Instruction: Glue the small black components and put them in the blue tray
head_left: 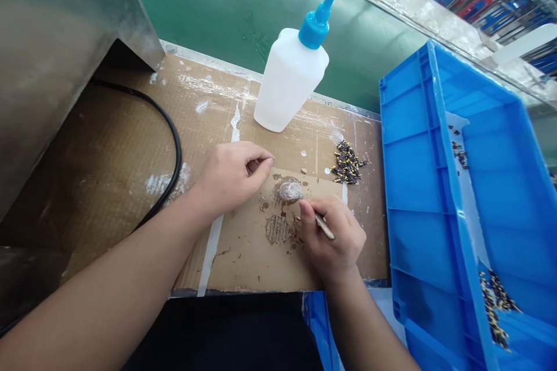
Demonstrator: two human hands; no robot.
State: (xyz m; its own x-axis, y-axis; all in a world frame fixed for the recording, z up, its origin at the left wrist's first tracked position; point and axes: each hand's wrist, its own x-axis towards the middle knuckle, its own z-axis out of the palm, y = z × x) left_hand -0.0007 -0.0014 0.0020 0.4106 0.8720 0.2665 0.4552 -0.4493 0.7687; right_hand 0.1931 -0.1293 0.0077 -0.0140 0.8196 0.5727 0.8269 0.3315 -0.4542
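My left hand (237, 177) is closed in a pinch just above the cardboard, left of a small round, whitish, wet-looking dish or cap (290, 190). Whatever lies between its fingertips is too small to make out. In my right hand (333, 232) is a small brush (324, 226) with a pale handle, its far end pointing at the right edge of the dish. The brush's tip is hard to see. A pile of small dark parts with yellow bits (348, 163) lies to the right, beyond my right hand.
A white squeeze bottle (289, 78) with a blue nozzle stands behind my hands. To the right is a blue crate (424, 185) holding more small parts. A black cable (174, 133) curves at left beside a metal housing (65, 29). Stained cardboard (243, 261) covers the worktop.
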